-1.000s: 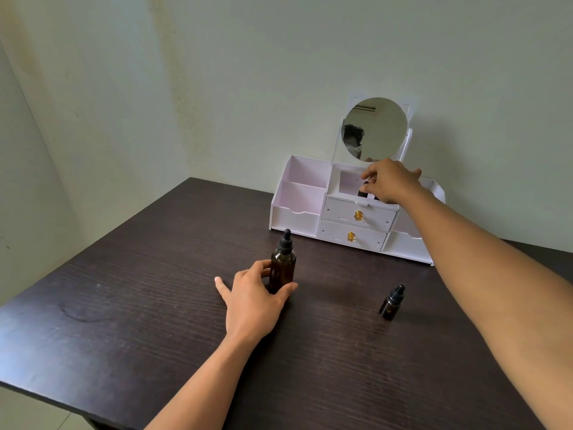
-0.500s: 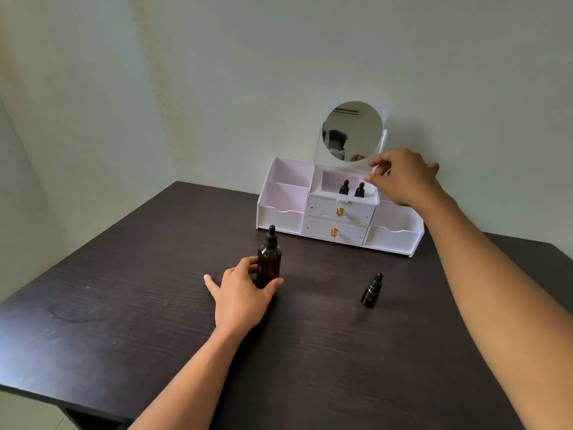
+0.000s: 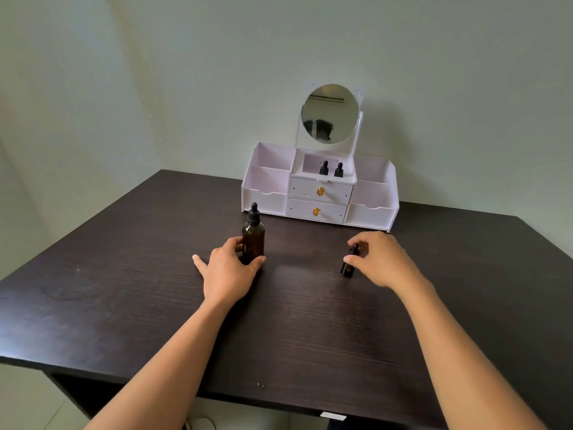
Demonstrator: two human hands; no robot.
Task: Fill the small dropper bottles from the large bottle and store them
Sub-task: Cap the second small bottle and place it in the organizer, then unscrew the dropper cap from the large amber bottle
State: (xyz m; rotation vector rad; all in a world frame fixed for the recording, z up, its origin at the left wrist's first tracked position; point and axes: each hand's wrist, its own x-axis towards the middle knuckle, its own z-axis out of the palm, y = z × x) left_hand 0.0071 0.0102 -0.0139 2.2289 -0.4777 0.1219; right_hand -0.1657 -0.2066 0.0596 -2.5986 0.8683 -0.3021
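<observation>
The left hand (image 3: 228, 273) rests on the dark wooden counter (image 3: 124, 305) a little left of centre. Its thumb and forefinger are curled round the base of the large bottle (image 3: 253, 240), and its little finger lies spread flat on the wood toward 9 o'clock. The large bottle is brown with a black dropper cap. It stands upright at about 1 o'clock from the back of that hand, touching it on both sides.

The right hand (image 3: 381, 259) hovers low over the counter to the right, wrist raised, fingers bent. The small bottle (image 3: 348, 265) stands upright on the counter at 9 o'clock from this hand. The forefinger hooks over its black dropper top and the thumb presses in at the neck, so the hand pinches the top while the dark body below shows clear. The two bottles are well apart, the small one at about 3 o'clock from the large one.

At 12 o'clock, against the wall at the far edge of the counter, sits a white organizer (image 3: 266, 197) with open side bins. Two drawers (image 3: 320, 201) with gold knobs are stacked in its middle. In the open top compartment above the drawers two stored bottles (image 3: 324, 168) stand side by side, just apart, black droppers up. A round mirror (image 3: 330, 113) rises behind them.
</observation>
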